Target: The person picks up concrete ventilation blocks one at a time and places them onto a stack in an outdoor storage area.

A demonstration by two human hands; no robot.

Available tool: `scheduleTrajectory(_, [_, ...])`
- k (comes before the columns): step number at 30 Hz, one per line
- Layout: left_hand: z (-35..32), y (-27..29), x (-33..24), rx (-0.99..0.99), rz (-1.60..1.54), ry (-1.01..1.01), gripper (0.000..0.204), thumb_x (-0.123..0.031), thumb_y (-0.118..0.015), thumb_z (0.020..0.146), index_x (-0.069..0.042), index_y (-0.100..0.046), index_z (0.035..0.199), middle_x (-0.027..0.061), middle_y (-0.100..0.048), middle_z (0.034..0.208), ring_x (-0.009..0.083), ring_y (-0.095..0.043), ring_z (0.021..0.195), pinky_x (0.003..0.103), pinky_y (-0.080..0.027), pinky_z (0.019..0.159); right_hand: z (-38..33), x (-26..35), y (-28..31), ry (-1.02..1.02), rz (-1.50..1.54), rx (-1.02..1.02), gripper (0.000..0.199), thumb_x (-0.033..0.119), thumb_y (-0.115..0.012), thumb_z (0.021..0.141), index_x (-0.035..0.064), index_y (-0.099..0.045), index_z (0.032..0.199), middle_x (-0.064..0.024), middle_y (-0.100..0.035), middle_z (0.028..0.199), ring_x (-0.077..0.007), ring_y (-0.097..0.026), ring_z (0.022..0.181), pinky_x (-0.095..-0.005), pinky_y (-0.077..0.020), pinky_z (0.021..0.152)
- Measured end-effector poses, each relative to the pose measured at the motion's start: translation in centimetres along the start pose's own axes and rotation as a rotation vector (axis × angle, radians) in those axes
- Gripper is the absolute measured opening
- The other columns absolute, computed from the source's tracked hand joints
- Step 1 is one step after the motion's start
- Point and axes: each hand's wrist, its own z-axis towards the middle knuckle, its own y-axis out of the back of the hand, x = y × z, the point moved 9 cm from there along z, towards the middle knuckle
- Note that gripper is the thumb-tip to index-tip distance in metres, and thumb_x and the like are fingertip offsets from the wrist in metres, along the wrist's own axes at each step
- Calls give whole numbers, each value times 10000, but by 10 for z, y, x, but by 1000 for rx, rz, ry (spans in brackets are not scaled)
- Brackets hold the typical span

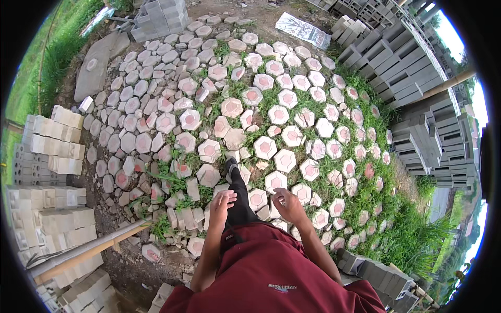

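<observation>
At far left we list stacked pale blocks (58, 143); below them, a slanting wooden pole (107, 243). Next, hexagonal paving slabs (285, 160), pale, many with reddish centres, laid across the ground from left of the person to well right, grass (250, 138) between many. Left hand (223, 202): raised above the slabs, fingers lightly bent and close together. Between the hands, a dark-trousered leg (239, 195), foot forward among the slabs. Right hand (288, 204): raised likewise, fingers curled; whether the tips meet we cannot tell. At far right, stacked grey hollow blocks (412, 68).
</observation>
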Motion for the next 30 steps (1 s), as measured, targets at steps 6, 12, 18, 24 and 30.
scheduleTrajectory(6, [166, 9, -135, 7, 72, -103, 363, -349, -477, 954, -41, -592, 1107, 84, -666, 1008, 156, -628, 900, 287, -477, 768, 189, 25, 14, 56, 48, -67, 233, 34, -601, 814, -39, -580, 1034, -166, -642, 791, -278, -655, 735, -342, -516, 654])
scheduleTrajectory(12, [284, 13, -272, 27, 52, -210, 327, -291, -458, 965, -35, -585, 1124, 75, -649, 1036, 144, -599, 929, 285, -447, 811, 354, 58, 34, 46, 106, -111, 252, 109, -609, 849, -50, -576, 1042, -181, -652, 840, -268, -661, 768, -333, -522, 693])
scheduleTrajectory(18, [381, 13, -320, -6, -65, -137, 396, -328, -442, 964, -1, -567, 1149, 133, -642, 1074, 211, -617, 976, 343, -473, 843, 490, 50, 30, 46, 171, -34, 270, 140, -618, 866, -49, -574, 1054, -139, -657, 804, -221, -661, 736, -305, -521, 668])
scheduleTrajectory(24, [517, 6, -357, -123, -100, -119, 372, -302, -428, 962, -9, -574, 1138, 126, -648, 1072, 209, -621, 969, 341, -483, 833, 659, 31, 41, 125, 142, -19, 258, 141, -627, 844, -50, -591, 1013, -177, -636, 779, -281, -653, 721, -346, -521, 667])
scheduleTrajectory(30, [633, -27, -482, -102, -25, -191, 322, -280, -457, 958, -37, -577, 1131, 83, -650, 1046, 158, -611, 952, 291, -463, 810, 843, 82, 89, 205, 169, 2, 227, 104, -601, 828, -41, -581, 1002, -165, -629, 784, -291, -638, 728, -348, -503, 664])
